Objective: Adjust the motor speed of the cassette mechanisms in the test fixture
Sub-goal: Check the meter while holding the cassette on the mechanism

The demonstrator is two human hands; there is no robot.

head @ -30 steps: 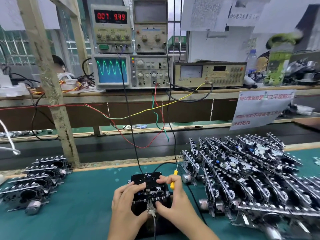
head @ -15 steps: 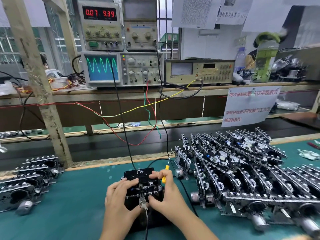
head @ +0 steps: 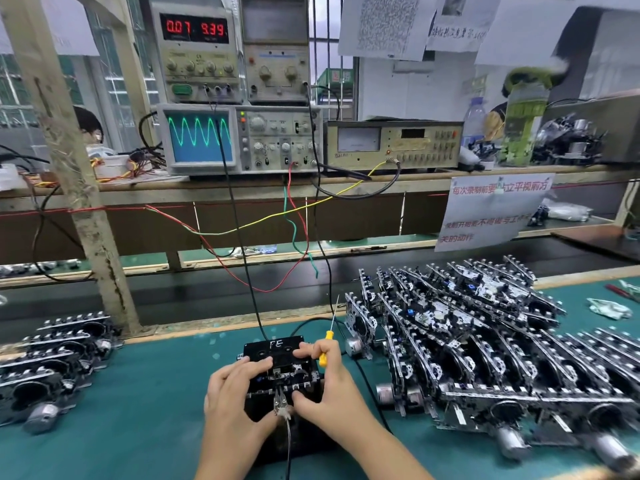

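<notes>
A black test fixture [head: 277, 349] marked "FE" sits on the green mat at the lower centre, with a cassette mechanism [head: 287, 374] seated in it. My left hand [head: 230, 393] lies on the mechanism's left side, fingers over its top and thumb at the front edge. My right hand [head: 325, 386] holds its right side, thumb pressing the front near a metal clip [head: 281, 405]. A small screwdriver with a yellow handle [head: 325, 348] is tucked between my right fingers, shaft pointing up. On the shelf the oscilloscope [head: 199, 136] shows a green sine wave.
A large pile of cassette mechanisms [head: 485, 341] fills the mat to the right. A smaller stack of mechanisms [head: 52, 362] lies at the left. The power supply [head: 195, 27] reads 0.07 and 9.39. Wires [head: 242, 230] hang from the shelf to the fixture. A wooden post [head: 69, 168] stands at left.
Both hands stay on the mechanism in the fixture. The head has turned slightly, shifting the scene in the frame. The oscilloscope trace and supply reading look unchanged.
</notes>
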